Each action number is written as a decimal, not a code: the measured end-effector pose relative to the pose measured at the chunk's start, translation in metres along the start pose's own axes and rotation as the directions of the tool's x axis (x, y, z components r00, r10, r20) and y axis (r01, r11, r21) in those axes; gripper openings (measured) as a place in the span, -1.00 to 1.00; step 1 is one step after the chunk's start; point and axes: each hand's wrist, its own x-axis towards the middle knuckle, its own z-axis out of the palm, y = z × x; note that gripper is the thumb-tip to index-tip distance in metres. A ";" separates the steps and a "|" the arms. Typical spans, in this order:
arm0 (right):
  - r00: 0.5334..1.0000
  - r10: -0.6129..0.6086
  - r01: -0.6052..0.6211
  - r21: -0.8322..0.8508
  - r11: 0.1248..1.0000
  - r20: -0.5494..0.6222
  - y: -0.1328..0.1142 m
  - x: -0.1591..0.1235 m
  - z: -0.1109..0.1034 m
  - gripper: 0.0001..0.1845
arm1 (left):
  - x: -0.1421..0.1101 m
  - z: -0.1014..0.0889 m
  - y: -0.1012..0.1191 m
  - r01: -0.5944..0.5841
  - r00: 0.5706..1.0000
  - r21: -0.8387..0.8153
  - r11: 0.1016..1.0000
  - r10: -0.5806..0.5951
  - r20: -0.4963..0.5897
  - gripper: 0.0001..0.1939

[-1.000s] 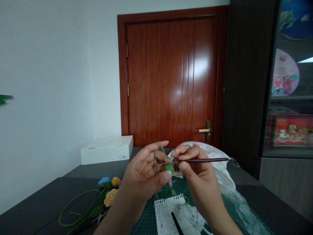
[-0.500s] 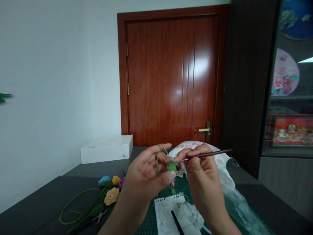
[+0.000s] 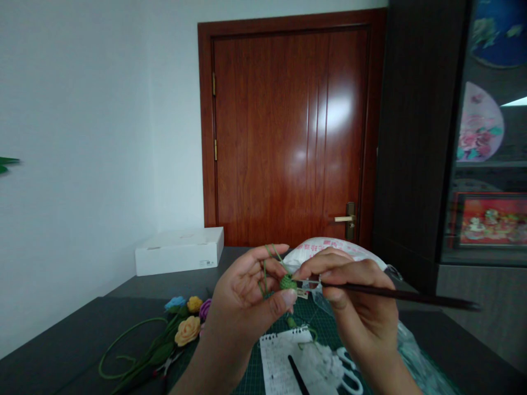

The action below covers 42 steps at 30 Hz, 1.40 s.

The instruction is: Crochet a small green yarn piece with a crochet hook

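Observation:
Between the thumb and fingers of my left hand point(image 3: 255, 291) is a small green crocheted piece point(image 3: 288, 282). Green yarn point(image 3: 265, 274) loops over the raised index finger and down across the other fingers. My right hand point(image 3: 362, 302) grips a crochet hook point(image 3: 395, 294) with a dark handle, which points out to the right. Its thin metal shaft reaches the right side of the crocheted piece; the very tip is hard to make out there.
Below lie a notepad page point(image 3: 272, 356), a black pen point(image 3: 297, 374), white fluff point(image 3: 323, 365) and white-handled scissors point(image 3: 352, 379) on a green cutting mat point(image 3: 249, 367). Crocheted flowers point(image 3: 187, 331) lie left. A white box point(image 3: 179, 255) and a white bag point(image 3: 317, 244) stand behind.
My right hand has turned and shifted right and slightly down. The hook's handle has swung from tilting up to sloping down rightward. My left hand has hardly moved.

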 end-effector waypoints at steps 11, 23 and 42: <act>0.999 -0.035 0.041 -0.307 0.951 0.027 -0.005 -0.011 0.005 -0.79 | -0.005 0.001 -0.001 -0.074 0.997 0.016 0.997 0.074 -0.003 -0.53; 0.993 0.114 -0.108 -0.189 0.976 0.022 -0.008 -0.010 -0.001 -0.80 | 0.003 -0.007 0.007 0.025 0.991 -0.061 0.998 -0.017 0.135 -0.73; 0.992 -0.078 0.074 -0.046 0.996 -0.103 0.009 -0.027 0.010 -0.82 | 0.002 -0.006 0.001 -0.032 0.995 -0.071 0.997 0.038 0.089 -0.51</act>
